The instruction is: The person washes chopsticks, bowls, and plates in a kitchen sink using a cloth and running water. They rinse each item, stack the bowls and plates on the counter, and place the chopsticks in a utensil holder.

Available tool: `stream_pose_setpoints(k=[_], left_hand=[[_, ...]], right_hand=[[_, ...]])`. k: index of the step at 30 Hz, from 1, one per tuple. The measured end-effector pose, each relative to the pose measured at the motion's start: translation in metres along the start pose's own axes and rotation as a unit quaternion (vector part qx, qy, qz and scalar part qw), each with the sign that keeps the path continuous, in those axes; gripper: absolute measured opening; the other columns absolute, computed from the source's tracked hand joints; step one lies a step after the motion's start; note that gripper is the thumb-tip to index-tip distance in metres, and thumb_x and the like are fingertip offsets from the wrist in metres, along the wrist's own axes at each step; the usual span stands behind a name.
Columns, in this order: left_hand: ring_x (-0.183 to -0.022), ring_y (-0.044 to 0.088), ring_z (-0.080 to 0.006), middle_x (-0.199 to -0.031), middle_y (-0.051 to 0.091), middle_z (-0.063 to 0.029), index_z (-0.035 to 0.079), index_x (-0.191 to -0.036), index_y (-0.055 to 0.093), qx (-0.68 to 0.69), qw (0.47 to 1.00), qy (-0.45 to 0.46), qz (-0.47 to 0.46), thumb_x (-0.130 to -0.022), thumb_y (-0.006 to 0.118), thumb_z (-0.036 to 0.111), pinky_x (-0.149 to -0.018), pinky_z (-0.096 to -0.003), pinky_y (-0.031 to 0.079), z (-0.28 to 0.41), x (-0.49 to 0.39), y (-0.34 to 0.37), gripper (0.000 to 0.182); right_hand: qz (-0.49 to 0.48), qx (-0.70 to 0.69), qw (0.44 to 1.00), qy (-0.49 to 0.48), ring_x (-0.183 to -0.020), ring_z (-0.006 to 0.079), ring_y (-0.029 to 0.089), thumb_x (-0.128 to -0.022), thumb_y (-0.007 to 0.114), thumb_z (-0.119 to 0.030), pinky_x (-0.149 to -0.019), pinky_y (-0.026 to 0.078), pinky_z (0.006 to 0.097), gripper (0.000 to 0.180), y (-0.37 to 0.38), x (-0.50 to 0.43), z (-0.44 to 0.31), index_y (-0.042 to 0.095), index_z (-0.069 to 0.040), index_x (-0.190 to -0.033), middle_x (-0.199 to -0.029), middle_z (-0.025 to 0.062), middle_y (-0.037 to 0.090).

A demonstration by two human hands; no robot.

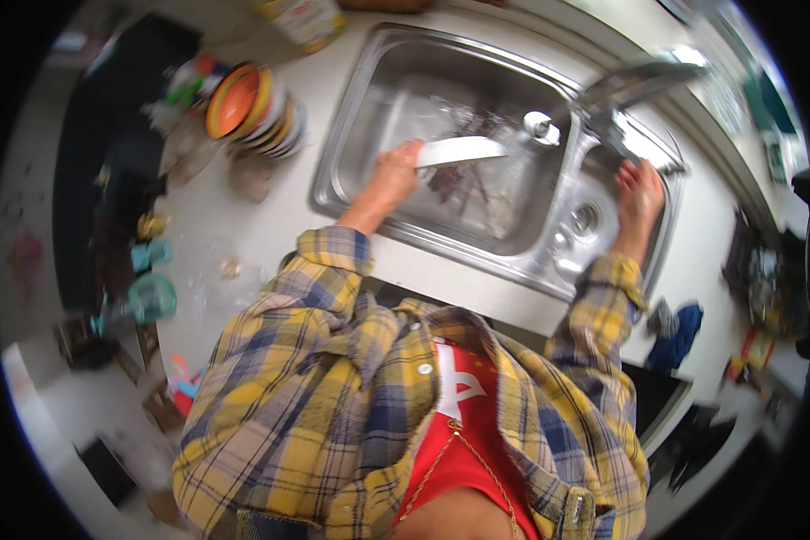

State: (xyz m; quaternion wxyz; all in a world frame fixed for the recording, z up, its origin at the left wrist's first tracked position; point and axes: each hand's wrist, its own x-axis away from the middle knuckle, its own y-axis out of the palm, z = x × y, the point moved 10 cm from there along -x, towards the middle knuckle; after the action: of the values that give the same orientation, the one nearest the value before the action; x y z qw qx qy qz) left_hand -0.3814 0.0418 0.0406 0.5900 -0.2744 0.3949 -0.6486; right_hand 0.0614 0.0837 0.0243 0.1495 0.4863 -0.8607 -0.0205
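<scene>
My left hand grips one end of a white dish, seen almost edge-on above the large basin of a stainless steel sink. Water and dark reddish bits lie on the basin floor under the dish. A faucet's spray head points down just right of the dish. Over the small basin, my right hand is raised with its fingertips close to the shiny metal faucet body. Blur hides whether those fingers touch it. Below them, a drain strainer sits in the small basin.
Left of the sink, a stack of bowls with an orange one on top stands on the pale counter. A yellow-and-white package is behind it. Farther left is a teal translucent container. Blue cloth lies at the right.
</scene>
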Motion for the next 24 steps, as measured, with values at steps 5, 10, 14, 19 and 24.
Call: stream_pose_setpoints(k=[5,10,14,19,24], left_hand=[[-0.066,0.068,-0.0307,-0.086,0.066,-0.0227,-0.007,-0.113,0.054,0.299,0.904,-0.304,-0.036,-0.092,0.05,0.013,-0.055,-0.0365,0.054,-0.048,0.076,-0.02,0.03],[-0.075,0.068,-0.0337,-0.106,0.06,-0.0271,-0.017,-0.122,0.039,0.564,0.705,-0.425,0.067,-0.094,0.045,0.014,-0.057,-0.0342,0.06,-0.061,0.171,-0.044,0.043],[-0.077,0.068,-0.0345,-0.103,0.062,-0.0267,-0.015,-0.125,0.038,0.591,0.659,-0.444,0.139,-0.095,0.045,0.016,-0.057,-0.0337,0.059,-0.072,0.242,-0.074,0.044],[-0.079,0.068,-0.0357,-0.103,0.062,-0.0266,-0.014,-0.125,0.039,0.61,0.613,-0.443,0.235,-0.096,0.044,0.017,-0.061,-0.0334,0.058,-0.105,0.304,-0.091,0.042],[-0.081,0.067,-0.0373,-0.104,0.062,-0.0272,-0.014,-0.125,0.038,0.62,0.566,-0.461,0.287,-0.096,0.043,0.016,-0.062,-0.034,0.058,-0.144,0.343,-0.082,0.042]], right_hand=[[-0.013,-0.035,0.999,-0.005,-0.078,0.0196,0.063,-0.092,0.06,-0.022,-0.068,0.054,0.0313,0.031,-0.005,0.035,0.011,0.051,0.001,-0.112,-0.094,0.014,0.064],[-0.029,0.019,0.997,0.07,-0.071,0.0182,0.062,-0.09,0.061,-0.019,-0.063,0.053,0.0304,0.024,0.012,0.102,0.064,0.056,-0.001,-0.106,-0.086,0.0109,0.064],[-0.321,0.159,0.924,0.131,-0.071,0.0171,0.063,-0.091,0.058,-0.014,-0.063,0.053,0.0282,0.024,0.133,0.193,0.1,0.06,0.003,-0.109,-0.087,0.0127,0.065],[-0.602,0.263,0.751,-0.073,-0.097,0.0222,0.064,-0.087,0.06,-0.008,-0.082,0.051,0.0321,0.028,0.308,0.328,0.095,0.062,-0.002,-0.114,-0.112,0.0153,0.063],[-0.661,0.228,0.639,-0.322,-0.118,0.0415,0.048,-0.08,0.063,-0.005,-0.098,0.041,0.0429,0.047,0.429,0.425,0.096,0.052,-0.004,-0.126,-0.132,0.0266,0.046]])
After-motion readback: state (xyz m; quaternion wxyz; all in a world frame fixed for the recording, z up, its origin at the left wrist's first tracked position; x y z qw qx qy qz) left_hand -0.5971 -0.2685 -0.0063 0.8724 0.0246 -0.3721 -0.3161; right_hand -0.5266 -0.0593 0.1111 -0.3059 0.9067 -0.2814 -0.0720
